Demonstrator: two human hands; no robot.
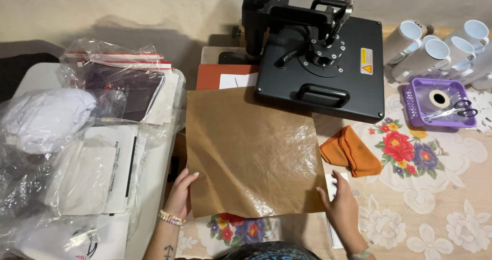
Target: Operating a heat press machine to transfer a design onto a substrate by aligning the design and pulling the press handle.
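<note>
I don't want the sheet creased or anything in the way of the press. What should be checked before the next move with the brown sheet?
1. Left hand at the brown sheet's left edge: ok.
2. Right hand at its lower right corner: ok.
3. Sheet lying flat: not ok, wrinkled near the right side.
4. Heat press top swung aside to the right: ok.
5. Orange cloth apart from the sheet: ok, just beside it.
6. What lies under the sheet: cannot tell.

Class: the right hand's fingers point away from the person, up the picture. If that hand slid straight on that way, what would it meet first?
Probably the folded orange cloth, which lies just beyond the right hand; the brown sheet sits to its left.
</note>
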